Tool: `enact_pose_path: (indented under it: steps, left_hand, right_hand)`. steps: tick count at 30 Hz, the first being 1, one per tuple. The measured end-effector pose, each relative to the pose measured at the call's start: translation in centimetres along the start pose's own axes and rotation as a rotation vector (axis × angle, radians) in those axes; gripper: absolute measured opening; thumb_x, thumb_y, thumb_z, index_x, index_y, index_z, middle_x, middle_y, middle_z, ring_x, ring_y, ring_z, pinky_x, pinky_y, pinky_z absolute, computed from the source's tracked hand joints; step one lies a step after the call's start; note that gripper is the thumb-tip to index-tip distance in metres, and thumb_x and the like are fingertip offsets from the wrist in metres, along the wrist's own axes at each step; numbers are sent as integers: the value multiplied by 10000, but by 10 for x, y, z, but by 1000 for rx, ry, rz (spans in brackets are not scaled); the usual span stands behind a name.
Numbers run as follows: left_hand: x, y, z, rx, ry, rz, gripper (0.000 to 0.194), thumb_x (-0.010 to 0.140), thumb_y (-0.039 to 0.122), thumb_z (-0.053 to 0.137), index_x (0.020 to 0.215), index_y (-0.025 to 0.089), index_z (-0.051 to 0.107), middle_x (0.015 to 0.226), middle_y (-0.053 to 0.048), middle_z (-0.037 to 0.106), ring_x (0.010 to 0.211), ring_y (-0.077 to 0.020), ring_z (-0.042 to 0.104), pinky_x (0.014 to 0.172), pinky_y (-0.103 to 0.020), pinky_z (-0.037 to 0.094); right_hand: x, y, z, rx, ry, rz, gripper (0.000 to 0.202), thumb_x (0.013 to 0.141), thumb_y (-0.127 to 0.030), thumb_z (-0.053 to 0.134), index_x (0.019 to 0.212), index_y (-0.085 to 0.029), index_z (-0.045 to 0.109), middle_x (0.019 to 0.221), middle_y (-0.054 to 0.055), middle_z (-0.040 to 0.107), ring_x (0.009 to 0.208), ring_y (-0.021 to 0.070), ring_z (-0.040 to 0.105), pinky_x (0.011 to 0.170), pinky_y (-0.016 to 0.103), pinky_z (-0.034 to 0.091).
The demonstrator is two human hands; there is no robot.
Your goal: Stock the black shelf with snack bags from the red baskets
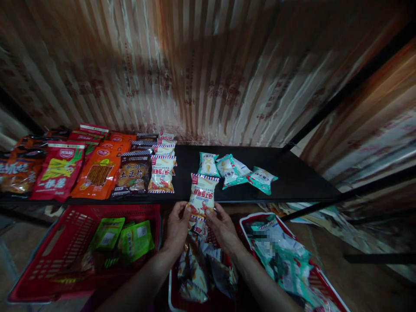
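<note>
My left hand and my right hand pinch the lower corners of a white snack bag with red lettering and striped ends. The bag is held face-up at the front edge of the black shelf. Left of it, a row of matching white snack bags stands one behind another on the shelf. To its right lie several teal and white snack bags in a loose group. Below my hands, a red basket contains more snack bags.
Brown bags, orange bags and red bags line the shelf's left side. A red basket with green packets stands lower left. Another basket with teal bags is lower right. Black frame bars slant at right.
</note>
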State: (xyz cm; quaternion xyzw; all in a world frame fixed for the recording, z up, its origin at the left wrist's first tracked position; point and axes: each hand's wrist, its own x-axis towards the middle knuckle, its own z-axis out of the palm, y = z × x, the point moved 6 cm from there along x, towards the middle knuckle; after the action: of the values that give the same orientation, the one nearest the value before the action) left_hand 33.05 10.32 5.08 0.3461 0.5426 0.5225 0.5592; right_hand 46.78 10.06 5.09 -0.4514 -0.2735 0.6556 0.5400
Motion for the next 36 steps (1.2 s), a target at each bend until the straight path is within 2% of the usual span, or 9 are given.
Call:
enact_pose_path:
  steps: [4,9,17,22,27,36]
  left_hand:
    - [2,0,-4,2,3,2,307,758,424,578,905,155,563,772,-19,631,536,-88,544,469,-184,391]
    - [3,4,-6,-14,4,-1,306,756,429,579,902,161,571,767,-18,644,546,-100,567,486,-196,404]
    - [10,2,-15,28,37,1,250,760,314,571,953,158,600,787,-27,661,581,-110,586,492,-194,417]
    - [12,-6,-19,55,50,-16,318,754,274,582,1047,152,599,917,-65,661,592,-115,600,495,-205,441]
    - [10,-6,-20,76,76,43,416,745,211,594,1158,179,558,1158,-115,596,766,-147,638,615,-229,500]
    - [9,-2,-16,211,41,124,404,766,142,511,1166,188,545,1072,-90,621,879,-164,628,784,-296,509]
  right_hand:
    - [1,0,7,-6,-48,-10,484,646,-363,759,1070,-209,583,926,51,707,854,236,653,798,393,491]
    - [5,1,11,-33,-39,-29,475,643,-372,756,1064,-215,602,931,52,708,855,243,652,786,397,494]
    - [14,6,10,-68,-35,-55,460,667,-370,740,1074,-209,601,941,48,712,830,229,655,761,369,506]
    - [17,12,8,-109,-53,-64,433,698,-363,716,1082,-204,595,939,42,709,826,226,654,794,388,501]
    - [20,16,3,-147,-55,-66,451,705,-356,712,1117,-225,587,981,35,702,883,229,644,795,377,501]
    - [24,17,5,-110,-39,-70,418,692,-347,720,1078,-231,610,950,20,706,831,203,648,773,342,504]
